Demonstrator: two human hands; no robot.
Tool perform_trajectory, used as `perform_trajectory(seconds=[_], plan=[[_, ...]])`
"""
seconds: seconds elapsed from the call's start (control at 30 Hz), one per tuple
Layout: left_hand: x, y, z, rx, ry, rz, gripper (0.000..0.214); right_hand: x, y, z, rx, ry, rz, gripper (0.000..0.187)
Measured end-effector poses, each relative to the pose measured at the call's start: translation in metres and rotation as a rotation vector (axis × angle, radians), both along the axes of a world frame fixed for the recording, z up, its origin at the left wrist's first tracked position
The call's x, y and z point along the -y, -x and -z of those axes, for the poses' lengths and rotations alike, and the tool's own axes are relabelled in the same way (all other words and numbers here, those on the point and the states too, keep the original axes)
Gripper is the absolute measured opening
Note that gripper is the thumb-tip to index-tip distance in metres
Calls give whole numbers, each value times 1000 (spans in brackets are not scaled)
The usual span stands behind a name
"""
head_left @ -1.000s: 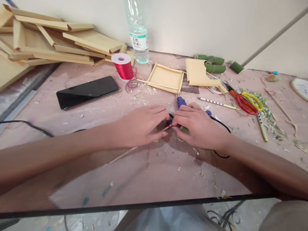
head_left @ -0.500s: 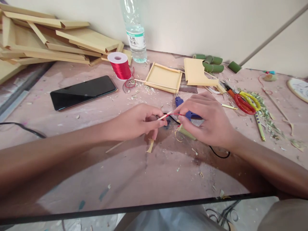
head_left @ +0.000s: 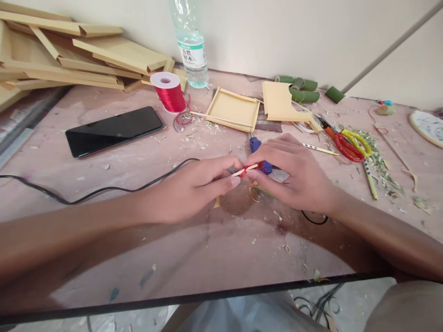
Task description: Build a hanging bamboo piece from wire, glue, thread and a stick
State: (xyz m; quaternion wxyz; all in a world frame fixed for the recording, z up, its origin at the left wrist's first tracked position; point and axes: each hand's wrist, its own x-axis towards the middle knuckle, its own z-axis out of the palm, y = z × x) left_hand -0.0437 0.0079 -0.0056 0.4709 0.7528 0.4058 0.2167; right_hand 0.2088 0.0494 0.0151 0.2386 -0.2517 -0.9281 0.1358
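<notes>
My left hand (head_left: 194,189) pinches a thin bamboo stick (head_left: 242,171) near its tip, just above the pink table (head_left: 207,249). My right hand (head_left: 294,173) meets it from the right, with its fingers closed on a red thread (head_left: 247,170) wound round the stick's end. The two hands touch at the fingertips. A blue glue gun (head_left: 256,146) lies partly hidden behind my right hand. A curled bamboo shaving (head_left: 254,193) lies under the hands.
A black phone (head_left: 112,130), a red thread spool (head_left: 168,91) and a water bottle (head_left: 189,44) stand at the back left, beside stacked wooden boards (head_left: 76,55). A square bamboo tray (head_left: 233,109), green bamboo tubes (head_left: 304,90) and scissors (head_left: 346,140) lie at the back right. A black cable (head_left: 104,189) crosses the left.
My right hand has come back towards the left hand, and the red thread loop has drawn tight at the stick's tip. The black cable now shows across the left of the table.
</notes>
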Motion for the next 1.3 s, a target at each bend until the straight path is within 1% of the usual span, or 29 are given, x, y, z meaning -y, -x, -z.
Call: perform_trajectory(seconds=[0.07,0.17,0.43,0.53,0.6,0.67,0.73,0.83,0.9,0.93,0.97,1.03,1.2,1.3], plan=[[3,1,0,14,44,-20,17,0,0,0,-18,-1,-13,11],[6,1,-2,36,108,-32,15,0,-1,-1,-36,-21,-44,11],[8,-1,-6,100,109,14,10,-1,-2,3,-62,-37,-95,8],[10,-2,-8,72,65,23,10,-1,-2,5,-64,-29,-107,11],[11,-3,-9,26,-34,20,11,1,-1,6,-61,-1,-101,12],[11,-4,-7,-32,-212,-10,14,2,1,7,-72,51,-70,11],[11,-5,-4,-117,-464,-64,18,4,3,8,-118,126,-38,11],[8,-5,2,-283,-877,-132,15,6,6,9,-205,243,-35,11],[6,-3,4,-355,-1083,-122,16,8,7,8,-230,304,-38,12],[4,-3,4,-375,-1157,-104,18,8,8,8,-236,327,-39,12],[3,-2,4,-390,-1208,-85,19,8,8,7,-238,349,-38,12],[1,0,3,-412,-1260,-53,21,9,9,6,-238,391,-30,13],[-4,3,3,-395,-1298,6,20,5,8,2,-204,516,-26,11],[-11,6,7,-304,-1305,57,17,-2,3,-1,-161,585,-91,12]])
